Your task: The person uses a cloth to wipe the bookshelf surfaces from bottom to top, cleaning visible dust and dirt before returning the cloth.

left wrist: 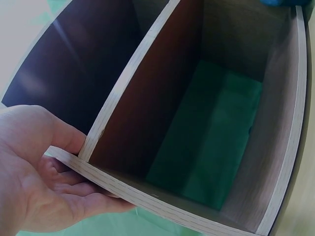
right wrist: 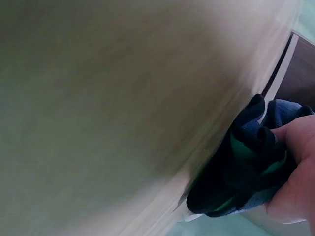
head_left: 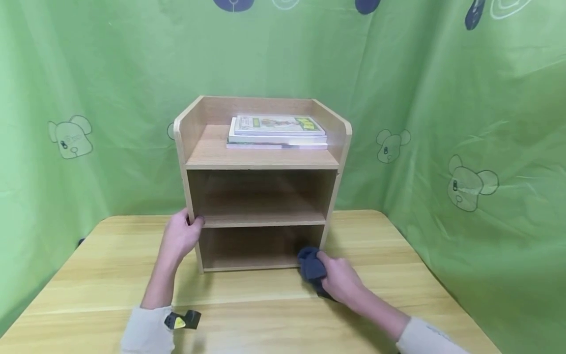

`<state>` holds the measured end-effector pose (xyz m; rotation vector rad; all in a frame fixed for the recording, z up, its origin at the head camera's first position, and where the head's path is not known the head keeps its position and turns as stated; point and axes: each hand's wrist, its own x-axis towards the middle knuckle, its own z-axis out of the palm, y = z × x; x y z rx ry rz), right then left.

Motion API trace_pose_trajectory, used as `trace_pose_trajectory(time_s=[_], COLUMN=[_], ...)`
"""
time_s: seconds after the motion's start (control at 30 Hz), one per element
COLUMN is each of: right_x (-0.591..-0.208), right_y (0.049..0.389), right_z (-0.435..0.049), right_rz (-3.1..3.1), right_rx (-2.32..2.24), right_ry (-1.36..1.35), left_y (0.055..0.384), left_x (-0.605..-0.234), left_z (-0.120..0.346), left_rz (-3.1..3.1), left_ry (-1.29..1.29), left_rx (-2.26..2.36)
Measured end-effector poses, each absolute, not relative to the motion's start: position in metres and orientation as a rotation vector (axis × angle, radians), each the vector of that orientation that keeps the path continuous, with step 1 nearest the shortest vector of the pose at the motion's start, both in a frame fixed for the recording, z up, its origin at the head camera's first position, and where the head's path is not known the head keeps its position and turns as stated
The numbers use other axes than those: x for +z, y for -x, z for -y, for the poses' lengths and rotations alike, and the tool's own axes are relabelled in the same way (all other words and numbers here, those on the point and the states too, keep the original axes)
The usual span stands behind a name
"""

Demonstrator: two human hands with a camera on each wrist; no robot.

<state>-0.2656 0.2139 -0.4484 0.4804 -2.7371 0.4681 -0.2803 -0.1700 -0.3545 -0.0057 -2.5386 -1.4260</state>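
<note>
A small light-wood shelf unit (head_left: 265, 222) stands on the table, with a raised-sided top and two compartments below. My left hand (head_left: 182, 235) grips its left side panel near the middle shelf. In the left wrist view, the thumb of that hand (left wrist: 29, 167) lies on the inner side and the fingers are behind the panel. A bunched dark blue cloth (head_left: 312, 268) is in my right hand (head_left: 342, 281), at the lower right front corner of the unit. The right wrist view shows the cloth (right wrist: 246, 167) crumpled between thumb and fingers, near the tabletop.
A stack of books (head_left: 277, 132) lies on the unit's top. The wooden table (head_left: 247, 314) reaches back to a green curtain (head_left: 274, 54) with cartoon animal heads, which hangs behind and along both sides. A dark strap piece (head_left: 183, 320) sticks out from the left sleeve.
</note>
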Motion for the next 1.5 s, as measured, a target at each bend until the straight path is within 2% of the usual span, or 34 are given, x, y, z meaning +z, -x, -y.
trace_pose_trajectory(time_s=[0.67,0.93,1.13,1.3,1.5], right_x=[-0.429,-0.431,-0.401,-0.367,-0.347], right_y=[0.267,0.278,0.279,0.278,0.281], right_z=[-0.215,-0.225,-0.223,-0.223,-0.23], right_rz=[2.922,2.808,2.596,2.405,2.279], right_rx=[0.226,0.528,0.668,0.558,0.515], right_ry=[-0.502,-0.394,-0.384,-0.483,-0.543], left_y=[0.282,0.281,0.281,0.282,0.281], left_x=[-0.354,-0.352,-0.353,-0.354,-0.354], left_z=[0.17,0.17,0.17,0.17,0.171], left_rz=[2.539,2.546,2.541,2.532,2.533], left_ry=[0.029,-0.014,-0.006,0.002,0.0], left_rx=[-1.422,-1.447,-1.427,-1.428,-1.426])
